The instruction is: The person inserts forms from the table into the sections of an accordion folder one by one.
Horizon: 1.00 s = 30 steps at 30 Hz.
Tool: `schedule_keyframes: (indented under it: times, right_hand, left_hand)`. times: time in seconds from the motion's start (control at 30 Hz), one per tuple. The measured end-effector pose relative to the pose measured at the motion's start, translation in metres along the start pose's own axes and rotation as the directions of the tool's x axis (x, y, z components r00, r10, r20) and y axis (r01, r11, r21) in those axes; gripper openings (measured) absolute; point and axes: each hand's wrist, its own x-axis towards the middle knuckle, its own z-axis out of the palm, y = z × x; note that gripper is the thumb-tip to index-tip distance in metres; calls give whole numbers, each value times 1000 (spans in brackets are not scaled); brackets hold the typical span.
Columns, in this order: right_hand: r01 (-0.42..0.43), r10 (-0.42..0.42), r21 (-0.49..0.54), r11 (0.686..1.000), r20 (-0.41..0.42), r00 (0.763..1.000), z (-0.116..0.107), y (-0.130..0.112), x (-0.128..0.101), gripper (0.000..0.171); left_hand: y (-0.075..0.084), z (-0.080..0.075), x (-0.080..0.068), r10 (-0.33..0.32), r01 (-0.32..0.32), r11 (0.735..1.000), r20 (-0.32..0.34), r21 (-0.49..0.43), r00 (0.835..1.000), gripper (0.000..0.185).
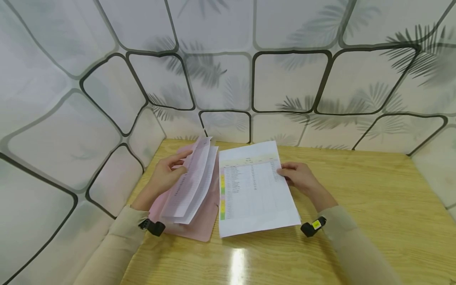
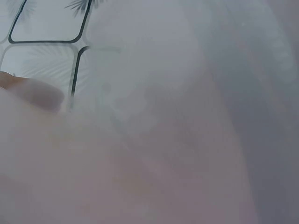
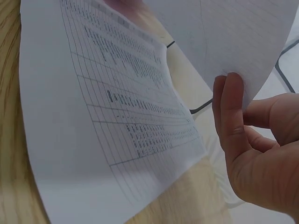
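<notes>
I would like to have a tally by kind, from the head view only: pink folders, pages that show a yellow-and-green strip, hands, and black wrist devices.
Pink folder: 1
Page with a yellow-and-green strip: 1
Hands: 2 (left hand, right hand)
Black wrist devices: 2 (left device, right device)
Total: 6
</notes>
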Motion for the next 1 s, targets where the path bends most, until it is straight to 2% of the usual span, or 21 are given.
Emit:
schedule_keyframes:
  times: [0.3,1.0]
  right_hand:
    - [-12,12,16,1000,-29,1000,13,-8,3,50]
    - [-48,53,63,997,-76,996,40,-15,11,52]
  left_hand:
    - [1,1,1,15,-15,1000,-2,-2,1000,55]
    - [3,0,-1,-14,14,1000,4,-4,1000,55]
